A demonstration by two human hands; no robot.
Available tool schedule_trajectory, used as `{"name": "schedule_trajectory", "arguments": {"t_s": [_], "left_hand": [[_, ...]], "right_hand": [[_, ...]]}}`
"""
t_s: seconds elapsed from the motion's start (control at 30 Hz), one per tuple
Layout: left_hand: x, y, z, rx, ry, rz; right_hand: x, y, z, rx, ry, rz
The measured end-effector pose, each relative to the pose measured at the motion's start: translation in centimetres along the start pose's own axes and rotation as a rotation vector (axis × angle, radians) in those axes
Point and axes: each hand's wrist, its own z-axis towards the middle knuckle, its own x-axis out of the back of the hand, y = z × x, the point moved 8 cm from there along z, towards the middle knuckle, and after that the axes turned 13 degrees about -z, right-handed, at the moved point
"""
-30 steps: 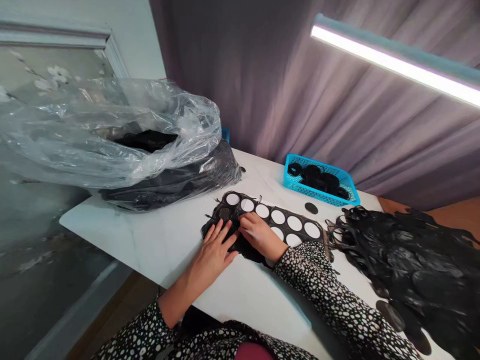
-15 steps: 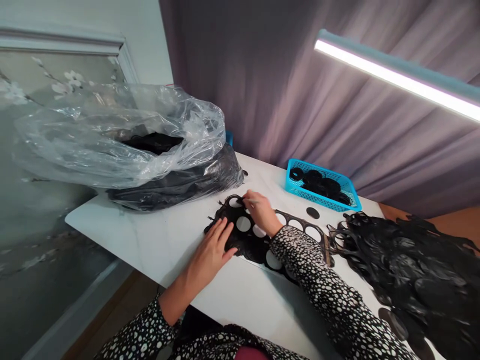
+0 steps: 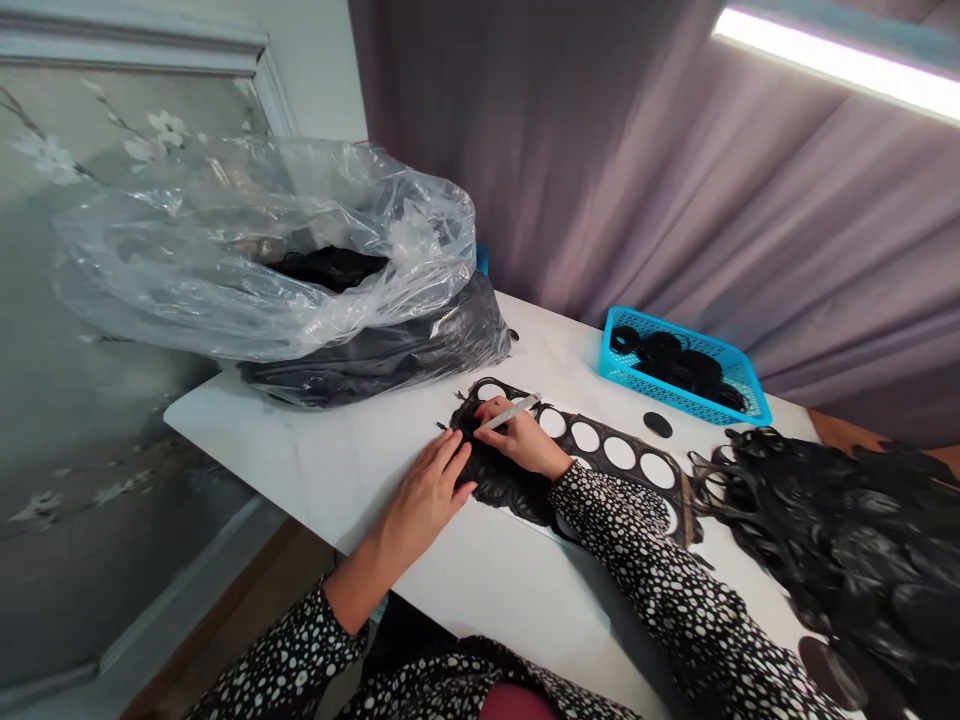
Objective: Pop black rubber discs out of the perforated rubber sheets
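A black rubbery sheet (image 3: 619, 433) with rows of round holes lies on the white table, with white showing through the holes. My left hand (image 3: 429, 485) rests at its left end, fingers stretched out and fingertips pressing its edge. My right hand (image 3: 523, 437) is just right of those fingertips, low over the sheet. Between its thumb and fingers is a slim silvery pen-like tool (image 3: 514, 410), slanting up to the right. My fingers hide its tip, so its exact kind cannot be made out. Dark material bunches up under both hands.
A blue basket (image 3: 611, 370) behind the sheet holds black rings and discs. One black disc (image 3: 658, 424) lies before it. At the right is a heap of black holed scraps (image 3: 847, 540). A large clear plastic bag (image 3: 360, 340) with black material stands at the left.
My right hand has moved from the hole at the sheet's far left corner nearer to my left fingertips, and the tool now shows more. The camera view has shifted slightly.
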Motion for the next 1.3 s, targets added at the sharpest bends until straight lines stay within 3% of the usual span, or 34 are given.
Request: {"name": "schedule_trajectory", "arguments": {"t_s": [0.37, 0.5, 0.57, 0.63, 0.73, 0.8, 0.87, 0.93, 1.03, 1.13, 1.3], "left_hand": [[0.0, 0.1, 0.1, -0.022, 0.008, 0.025], [0.0, 0.0, 0.0, -0.020, 0.024, 0.012], [0.0, -0.1, 0.1, -0.016, 0.026, 0.000], [0.0, -0.2, 0.1, -0.014, 0.023, -0.002], [0.0, -0.2, 0.2, -0.013, 0.023, -0.003], [0.2, -0.2, 0.1, -0.015, 0.025, -0.013], [0.6, 0.0, -0.3, -0.010, 0.037, -0.024], [1.2, 0.2, -1.2, 0.007, 0.067, -0.020], [1.9, 0.8, -2.9, 0.018, 0.083, 0.018], [1.7, 1.5, -4.2, 0.007, 0.049, 0.040], [1.4, 1.6, -4.8, 0.008, 0.042, 0.031]], "right_hand": [[-0.2, -1.5, -0.6, 0.098, 0.003, -0.182], [-1.5, -2.6, -0.7, 0.160, 0.020, -0.374], [-1.1, -2.3, -0.3, 0.133, 0.080, -0.486], [1.2, -0.6, 0.2, 0.004, 0.202, -0.530], [7.0, 2.3, -0.2, -0.211, 0.477, -0.510], [10.3, 3.0, -1.2, -0.269, 0.627, -0.512], [11.0, 2.4, -1.8, -0.244, 0.623, -0.499], [9.0, 0.5, -1.9, -0.149, 0.477, -0.449], [3.5, -3.1, -2.4, 0.016, 0.204, -0.400], [-0.8, -5.1, -3.2, 0.099, 0.036, -0.340], [-2.5, -4.6, -3.5, 0.071, -0.008, -0.111]]}}
